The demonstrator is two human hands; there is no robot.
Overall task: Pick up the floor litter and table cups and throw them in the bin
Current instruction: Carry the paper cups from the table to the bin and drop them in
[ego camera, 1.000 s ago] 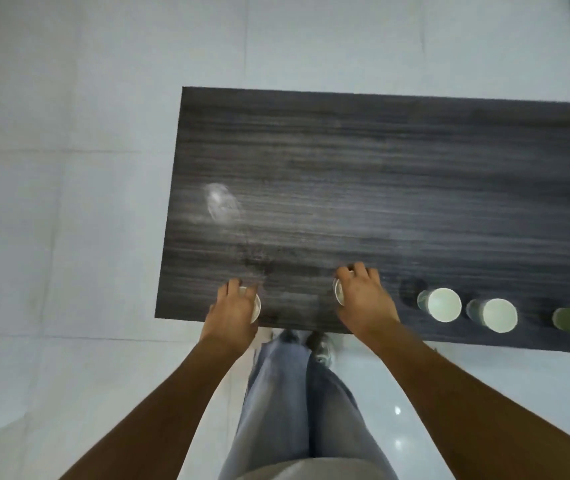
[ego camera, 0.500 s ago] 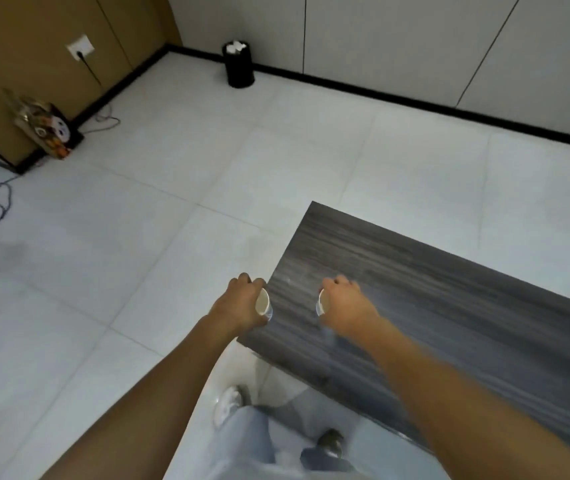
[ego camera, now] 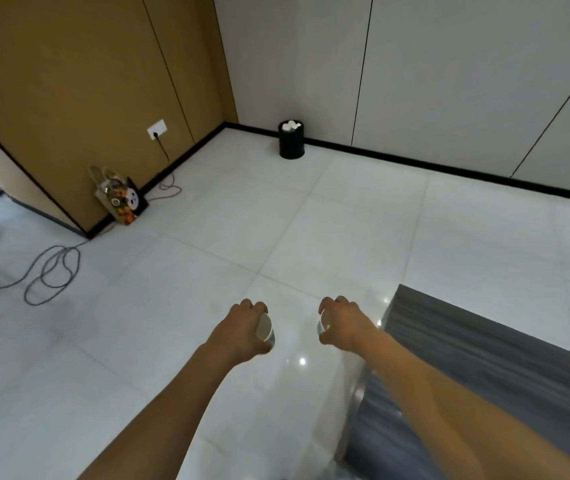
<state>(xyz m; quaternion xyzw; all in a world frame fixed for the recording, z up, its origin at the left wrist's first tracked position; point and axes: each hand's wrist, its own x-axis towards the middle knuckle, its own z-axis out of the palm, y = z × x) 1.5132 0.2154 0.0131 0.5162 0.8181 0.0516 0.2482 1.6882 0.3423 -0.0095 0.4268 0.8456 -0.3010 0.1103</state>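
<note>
- The left hand (ego camera: 242,327) covers most of its cup (ego camera: 264,326).
- The table (ego camera: 484,393) at 4 o'clock is cut off by the edge.
- The white contents of the bin (ego camera: 291,139) at 12 o'clock are too small to tell.

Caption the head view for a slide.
Left hand and right hand each grip a paper cup, facing the black bin.

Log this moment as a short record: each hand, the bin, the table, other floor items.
left hand: left hand grips a paper cup
right hand: right hand grips a second cup
bin: black bin against the far wall, white litter showing at its top
table: dark table at the person's right
floor items: patterned bag, loose cable
</note>
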